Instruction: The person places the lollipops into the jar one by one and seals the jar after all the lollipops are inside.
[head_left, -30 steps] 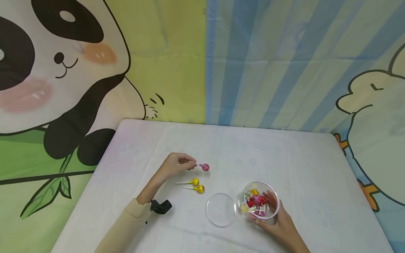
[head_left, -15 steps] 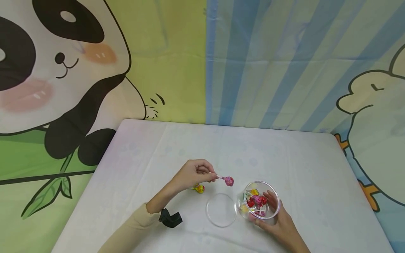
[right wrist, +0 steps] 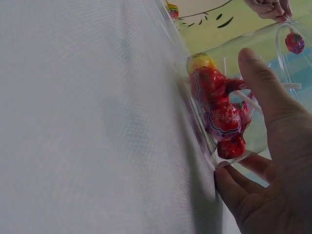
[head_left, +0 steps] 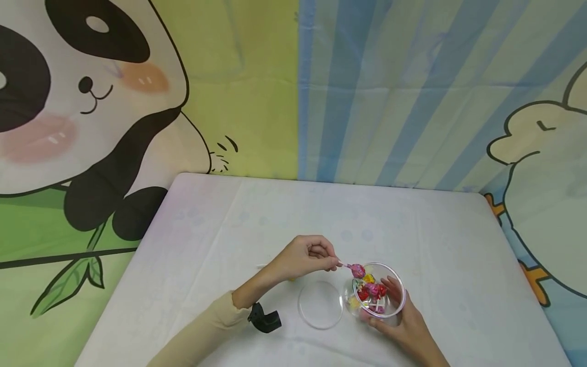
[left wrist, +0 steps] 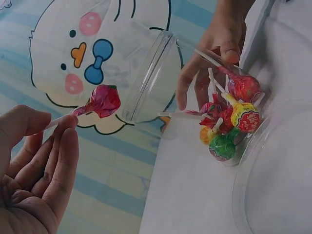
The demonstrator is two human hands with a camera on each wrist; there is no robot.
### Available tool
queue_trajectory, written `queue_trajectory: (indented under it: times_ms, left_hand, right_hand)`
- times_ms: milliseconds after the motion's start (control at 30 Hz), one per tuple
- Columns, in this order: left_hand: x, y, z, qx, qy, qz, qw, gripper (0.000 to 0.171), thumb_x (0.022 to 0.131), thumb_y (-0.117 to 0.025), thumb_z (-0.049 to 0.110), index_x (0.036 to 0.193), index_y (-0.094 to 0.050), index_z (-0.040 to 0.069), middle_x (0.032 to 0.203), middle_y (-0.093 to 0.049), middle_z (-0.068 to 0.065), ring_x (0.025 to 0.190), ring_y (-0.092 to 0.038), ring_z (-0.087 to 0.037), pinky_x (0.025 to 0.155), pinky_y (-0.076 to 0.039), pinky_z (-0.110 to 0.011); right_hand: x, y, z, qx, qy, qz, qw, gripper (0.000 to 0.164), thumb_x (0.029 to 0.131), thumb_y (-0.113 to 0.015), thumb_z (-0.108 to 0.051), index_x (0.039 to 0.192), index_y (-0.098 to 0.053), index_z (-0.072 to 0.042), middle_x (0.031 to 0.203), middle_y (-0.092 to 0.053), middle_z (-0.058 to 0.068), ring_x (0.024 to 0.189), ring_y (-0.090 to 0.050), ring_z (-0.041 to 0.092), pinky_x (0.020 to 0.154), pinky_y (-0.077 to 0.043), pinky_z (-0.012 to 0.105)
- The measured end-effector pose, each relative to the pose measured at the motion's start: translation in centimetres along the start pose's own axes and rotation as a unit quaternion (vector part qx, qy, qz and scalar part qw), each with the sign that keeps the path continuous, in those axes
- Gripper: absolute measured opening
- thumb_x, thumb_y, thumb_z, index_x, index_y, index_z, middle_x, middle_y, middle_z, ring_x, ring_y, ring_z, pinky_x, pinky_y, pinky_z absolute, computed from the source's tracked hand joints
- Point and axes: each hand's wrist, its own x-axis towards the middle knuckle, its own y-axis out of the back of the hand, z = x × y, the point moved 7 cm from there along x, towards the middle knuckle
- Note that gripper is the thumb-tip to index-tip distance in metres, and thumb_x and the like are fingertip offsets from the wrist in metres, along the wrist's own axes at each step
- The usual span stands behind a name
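My left hand [head_left: 306, 259] pinches the white stick of a pink-wrapped lollipop [head_left: 357, 270] between thumb and fingertips. In the left wrist view, the candy end of this lollipop [left wrist: 105, 101] points toward the mouth of a clear round jar [left wrist: 146, 78]; in the head view it overlaps the jar's rim. Several lollipops in red, yellow, pink and green wrappers [left wrist: 245, 117] lie at the jar's bottom. My right hand [head_left: 408, 326] grips the jar from its right side, thumb [right wrist: 258, 73] on one side and fingers on the other. The jar stands on the table, mouth up.
A clear round lid [head_left: 320, 306] lies flat on the white table [head_left: 412, 224], left of the jar. Left of the lid, yellow lollipops are mostly hidden under my left forearm; a bit of yellow wrapper [head_left: 292, 279] shows. A printed cloth [head_left: 252, 102] hangs behind the table.
My left hand has carried the pink lollipop rightward from the table's left-middle to the jar's rim. The forearm now covers the yellow lollipops. My right hand and the jar have stayed in place.
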Motion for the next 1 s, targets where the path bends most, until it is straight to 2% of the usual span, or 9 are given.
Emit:
queue_trajectory:
  times_ms: [133, 267, 367, 467, 600, 800, 1000]
  left_hand:
    - [0.5, -0.6, 0.1, -0.016, 0.001, -0.011, 0.9998, 0.011, 0.091, -0.066, 0.008, 0.098, -0.062, 0.0, 0.098, -0.072, -0.023, 0.082, -0.072, -0.015, 0.078, -0.06, -0.031]
    - [1.6, -2.1, 0.3, -0.017, 0.003, -0.062, 0.9979, 0.014, 0.095, -0.061, 0.012, 0.104, -0.059, 0.002, 0.106, -0.071, -0.023, 0.085, -0.071, -0.008, 0.08, -0.059, -0.031]
    - [2.1, -3.0, 0.4, -0.007, 0.007, -0.095, 0.9954, 0.016, 0.098, -0.058, 0.016, 0.108, -0.058, 0.003, 0.111, -0.07, -0.021, 0.087, -0.071, -0.007, 0.082, -0.059, -0.03]
    - [2.2, -3.0, 0.4, 0.002, 0.012, -0.095, 0.9954, 0.016, 0.099, -0.056, 0.017, 0.108, -0.059, 0.005, 0.112, -0.07, -0.02, 0.089, -0.071, -0.009, 0.082, -0.059, -0.029]
    - [2.1, -2.4, 0.2, 0.003, 0.017, -0.084, 0.9963, 0.016, 0.1, -0.055, 0.019, 0.106, -0.061, 0.006, 0.11, -0.071, -0.018, 0.089, -0.072, -0.012, 0.082, -0.059, -0.031]
    - [1.5, -0.4, -0.6, 0.004, 0.014, -0.065, 0.9978, 0.019, 0.1, -0.055, 0.021, 0.108, -0.063, 0.006, 0.11, -0.071, -0.018, 0.089, -0.072, -0.014, 0.082, -0.059, -0.032]
    - [0.5, 1.9, -1.7, 0.017, 0.031, -0.039, 0.9986, 0.024, 0.099, -0.055, 0.027, 0.109, -0.064, 0.007, 0.11, -0.071, -0.018, 0.095, -0.07, -0.032, 0.083, -0.059, -0.032]
  right_hand:
    - [0.0, -0.1, 0.0, 0.003, 0.009, -0.002, 1.0, 0.098, 0.065, -0.09, -0.021, 0.146, -0.036, -0.008, 0.138, -0.055, 0.016, 0.125, -0.036, -0.023, 0.101, -0.022, -0.004]
    - [0.1, 0.2, 0.0, -0.004, 0.009, 0.003, 1.0, 0.098, 0.065, -0.091, -0.02, 0.145, -0.036, -0.008, 0.137, -0.056, 0.016, 0.124, -0.035, -0.023, 0.1, -0.022, -0.004]
    - [0.2, 0.2, -0.1, -0.01, 0.003, 0.005, 1.0, 0.098, 0.065, -0.091, -0.022, 0.145, -0.037, -0.011, 0.136, -0.057, 0.015, 0.123, -0.035, -0.024, 0.099, -0.02, -0.005]
    - [0.3, 0.1, -0.2, -0.005, 0.005, 0.0, 1.0, 0.097, 0.065, -0.091, -0.022, 0.145, -0.037, -0.011, 0.136, -0.057, 0.015, 0.123, -0.035, -0.024, 0.1, -0.02, -0.004]
    - [0.4, 0.1, -0.2, 0.007, 0.005, 0.001, 1.0, 0.099, 0.063, -0.091, -0.02, 0.145, -0.036, -0.008, 0.138, -0.056, 0.015, 0.124, -0.036, -0.023, 0.1, -0.021, -0.004]
    - [0.5, 0.1, -0.1, 0.008, -0.002, 0.0, 1.0, 0.101, 0.062, -0.092, -0.02, 0.146, -0.035, -0.008, 0.138, -0.055, 0.017, 0.123, -0.036, -0.025, 0.1, -0.02, -0.005]
    - [0.4, 0.3, -0.1, 0.0, -0.003, 0.001, 1.0, 0.099, 0.063, -0.092, -0.022, 0.145, -0.037, -0.009, 0.138, -0.056, 0.015, 0.124, -0.036, -0.024, 0.1, -0.02, -0.005]
